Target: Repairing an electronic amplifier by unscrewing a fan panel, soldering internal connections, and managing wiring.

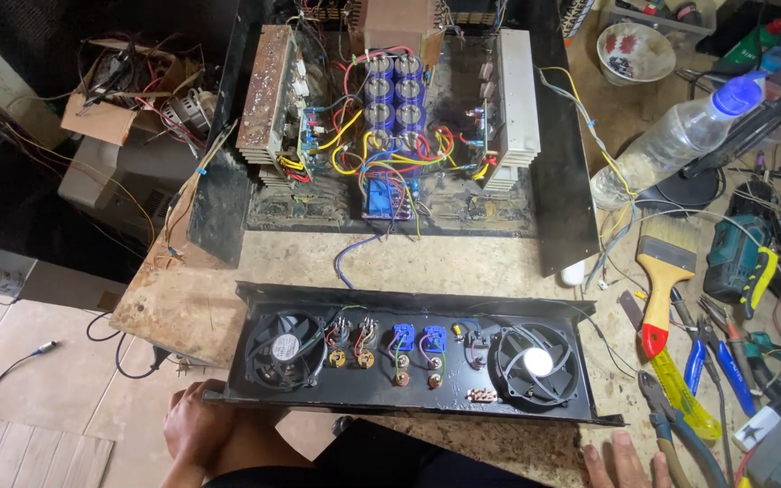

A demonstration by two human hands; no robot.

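Left hand (193, 425) loosely curled, empty (near black panel (409, 361)); right hand (621, 463) flat, open.

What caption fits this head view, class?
Hands rest by a black fan panel before an opened amplifier chassis.

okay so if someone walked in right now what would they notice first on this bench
Likely the opened amplifier chassis at the top centre, its blue capacitors tangled in yellow and red wires. Nearer, a black panel with two fans lies flat, and a yellow-handled paintbrush sits to its right.
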